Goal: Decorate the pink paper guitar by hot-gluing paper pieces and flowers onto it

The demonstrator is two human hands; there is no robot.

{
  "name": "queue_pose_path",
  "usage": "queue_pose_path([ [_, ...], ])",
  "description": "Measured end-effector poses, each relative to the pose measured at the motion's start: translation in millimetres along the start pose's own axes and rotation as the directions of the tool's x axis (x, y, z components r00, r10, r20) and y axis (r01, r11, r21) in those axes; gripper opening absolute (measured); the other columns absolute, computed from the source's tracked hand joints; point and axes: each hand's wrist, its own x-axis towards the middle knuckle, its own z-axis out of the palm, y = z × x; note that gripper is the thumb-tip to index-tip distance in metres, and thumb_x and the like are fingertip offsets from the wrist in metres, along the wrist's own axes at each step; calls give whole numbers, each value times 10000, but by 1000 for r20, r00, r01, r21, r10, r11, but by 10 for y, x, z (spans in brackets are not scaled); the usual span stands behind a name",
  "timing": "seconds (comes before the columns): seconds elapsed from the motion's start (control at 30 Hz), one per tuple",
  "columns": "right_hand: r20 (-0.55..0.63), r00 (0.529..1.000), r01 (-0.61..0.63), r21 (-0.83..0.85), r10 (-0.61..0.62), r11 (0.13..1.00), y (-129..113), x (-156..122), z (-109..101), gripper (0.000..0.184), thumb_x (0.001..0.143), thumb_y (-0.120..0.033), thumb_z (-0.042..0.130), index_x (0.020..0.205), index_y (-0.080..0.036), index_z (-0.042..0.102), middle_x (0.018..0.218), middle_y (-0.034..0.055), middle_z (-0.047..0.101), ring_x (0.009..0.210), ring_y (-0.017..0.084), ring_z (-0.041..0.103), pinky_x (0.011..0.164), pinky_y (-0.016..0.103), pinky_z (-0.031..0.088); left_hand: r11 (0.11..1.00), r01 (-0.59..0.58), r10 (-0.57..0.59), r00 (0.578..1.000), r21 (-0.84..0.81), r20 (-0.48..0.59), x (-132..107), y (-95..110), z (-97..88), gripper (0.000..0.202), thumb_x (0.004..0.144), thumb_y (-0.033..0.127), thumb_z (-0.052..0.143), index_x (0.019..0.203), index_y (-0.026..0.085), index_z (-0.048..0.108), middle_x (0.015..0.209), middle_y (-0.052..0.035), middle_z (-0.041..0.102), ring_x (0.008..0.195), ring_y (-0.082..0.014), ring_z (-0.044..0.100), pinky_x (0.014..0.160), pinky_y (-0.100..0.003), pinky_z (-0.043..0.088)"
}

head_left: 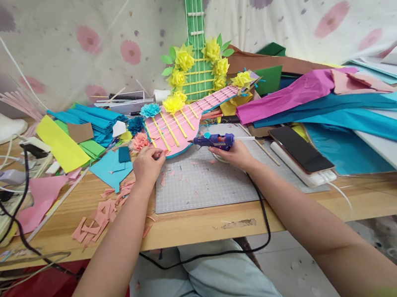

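A pink paper guitar (176,129) with a blue edge, yellow strips and strings lies tilted, its neck pointing up to the right. Yellow, blue and coral paper flowers sit along its body. At its lower left edge, my left hand (147,165) has its fingers pinched together; what they hold, if anything, is too small to make out. The coral flower (140,141) is just above that hand. My right hand (235,154) grips a purple glue gun (214,141), whose nozzle points left, close to the guitar's lower edge. A black cord runs down from the gun.
Under the guitar is a grey cutting mat (197,189) with paper bits. Coral scraps (99,222) lie at left. A green paper guitar (198,28) stands behind. On the right are a phone (301,148) on a white power strip (302,174) and crepe paper (288,94).
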Motion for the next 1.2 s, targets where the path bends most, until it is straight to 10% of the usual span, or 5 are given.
queue_pose_path([
  [1.2, 10, 1000, -2, -5, 2, 1000, 23, 14, -6, 380, 717, -489, 662, 952, -193, 699, 809, 23, 706, 782, 217, 645, 702, 329, 523, 983, -47, 55, 998, -178, 42, 54, -227, -97, 158, 717, 309, 636, 752, 194, 739, 687, -22, 628, 639, -138, 541, 616, -261, 423],
])
